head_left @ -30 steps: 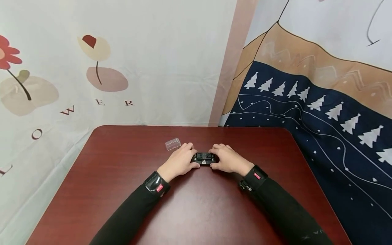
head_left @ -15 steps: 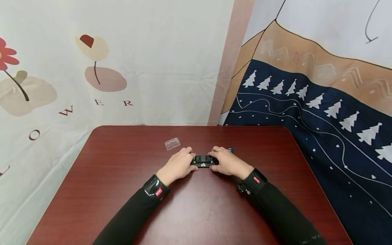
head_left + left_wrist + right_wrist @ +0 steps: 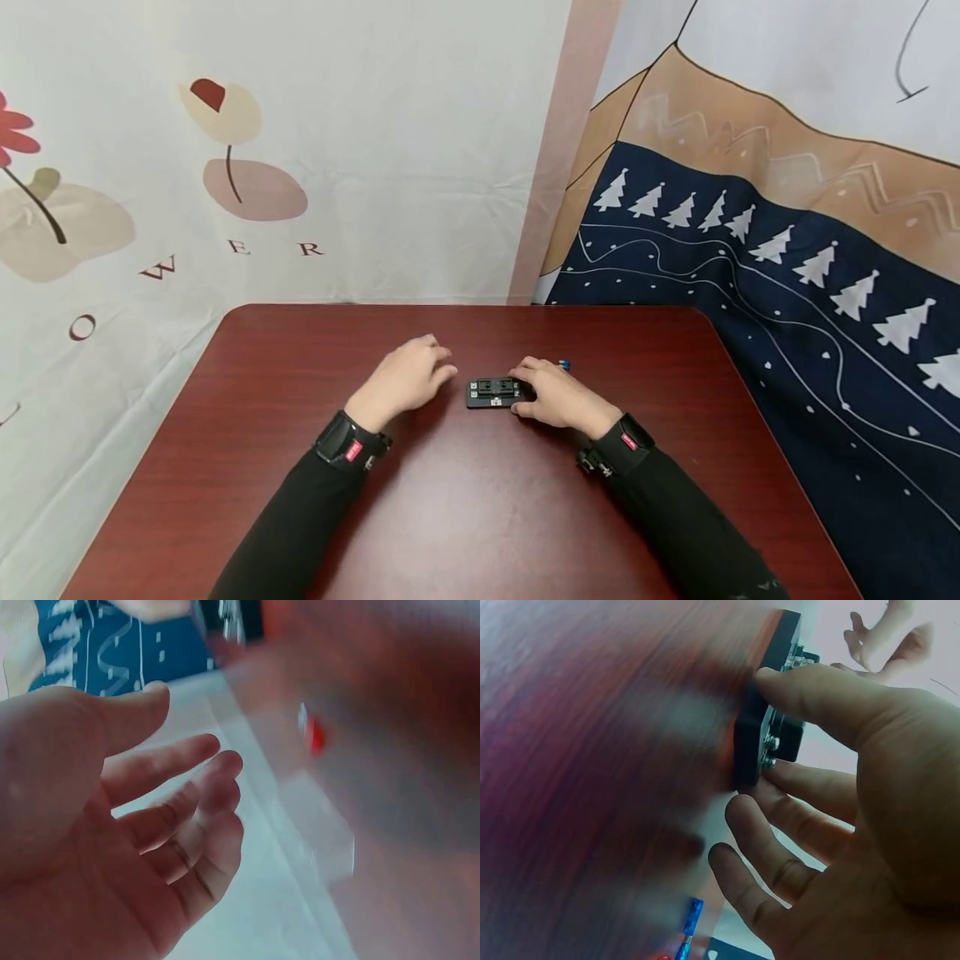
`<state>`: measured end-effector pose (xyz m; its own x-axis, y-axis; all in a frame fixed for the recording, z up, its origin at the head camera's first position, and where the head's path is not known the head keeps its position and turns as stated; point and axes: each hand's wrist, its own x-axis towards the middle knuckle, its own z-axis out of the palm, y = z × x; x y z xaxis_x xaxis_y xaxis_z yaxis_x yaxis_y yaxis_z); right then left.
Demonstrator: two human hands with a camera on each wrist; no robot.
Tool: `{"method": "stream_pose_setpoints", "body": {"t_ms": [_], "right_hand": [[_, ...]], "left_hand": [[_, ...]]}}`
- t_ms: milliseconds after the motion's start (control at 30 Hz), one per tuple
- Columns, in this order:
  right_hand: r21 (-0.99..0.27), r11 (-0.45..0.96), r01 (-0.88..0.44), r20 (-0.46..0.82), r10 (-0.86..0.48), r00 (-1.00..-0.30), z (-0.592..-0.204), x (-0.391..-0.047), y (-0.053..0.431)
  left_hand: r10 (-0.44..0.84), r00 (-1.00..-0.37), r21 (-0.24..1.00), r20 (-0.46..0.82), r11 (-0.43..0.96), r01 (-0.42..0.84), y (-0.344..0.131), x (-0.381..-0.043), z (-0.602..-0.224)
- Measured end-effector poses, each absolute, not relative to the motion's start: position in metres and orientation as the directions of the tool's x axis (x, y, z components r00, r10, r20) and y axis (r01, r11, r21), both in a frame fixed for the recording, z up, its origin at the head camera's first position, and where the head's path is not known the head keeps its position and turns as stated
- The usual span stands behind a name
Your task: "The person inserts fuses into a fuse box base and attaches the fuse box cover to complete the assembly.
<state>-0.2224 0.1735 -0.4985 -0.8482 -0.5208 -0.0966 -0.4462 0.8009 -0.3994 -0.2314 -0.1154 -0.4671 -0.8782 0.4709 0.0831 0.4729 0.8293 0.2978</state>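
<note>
A small black rectangular block with metal screws [image 3: 491,392] lies on the table. My right hand [image 3: 558,396] holds its right end. In the right wrist view, the thumb of that hand [image 3: 870,765] is on the near edge of the block and the index finger at the opposite side, while the other fingers are spread. My left hand [image 3: 401,379] is raised to the left of the block, apart from it, with loosely bent fingers and nothing in them. A clear plastic piece [image 3: 322,832] shows blurred beyond its fingertips in the left wrist view; the hand hides it in the head view.
A small blue-ended object [image 3: 565,365] lies just behind my right hand. Something small and red [image 3: 313,739] appears blurred in the left wrist view. The reddish-brown table [image 3: 637,350] meets a printed cloth [image 3: 405,208] along its back edge.
My left hand has let go of the block's left end and moved left, over where the clear plastic piece showed. The right hand stays on the block.
</note>
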Motion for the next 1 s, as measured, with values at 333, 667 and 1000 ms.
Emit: {"method": "stream_pose_setpoints", "body": {"t_ms": [333, 667, 1000], "right_hand": [[-0.388, 0.804, -0.450, -0.084, -0.517, -0.852, -0.498, -0.221, 0.172], [-0.392, 0.807, -0.441, -0.086, -0.510, -0.856, -0.499, -0.219, 0.168], [-0.379, 0.805, -0.456, -0.060, -0.513, -0.856, -0.498, -0.220, 0.166]], "left_hand": [[0.387, -0.920, 0.298, 0.063, 0.872, 0.387, -0.132, -0.244, -0.471], [0.266, -0.962, 0.268, 0.069, 0.924, 0.274, -0.120, -0.241, -0.484], [0.258, -0.962, 0.234, 0.088, 0.934, 0.272, -0.114, -0.239, -0.487]]}}
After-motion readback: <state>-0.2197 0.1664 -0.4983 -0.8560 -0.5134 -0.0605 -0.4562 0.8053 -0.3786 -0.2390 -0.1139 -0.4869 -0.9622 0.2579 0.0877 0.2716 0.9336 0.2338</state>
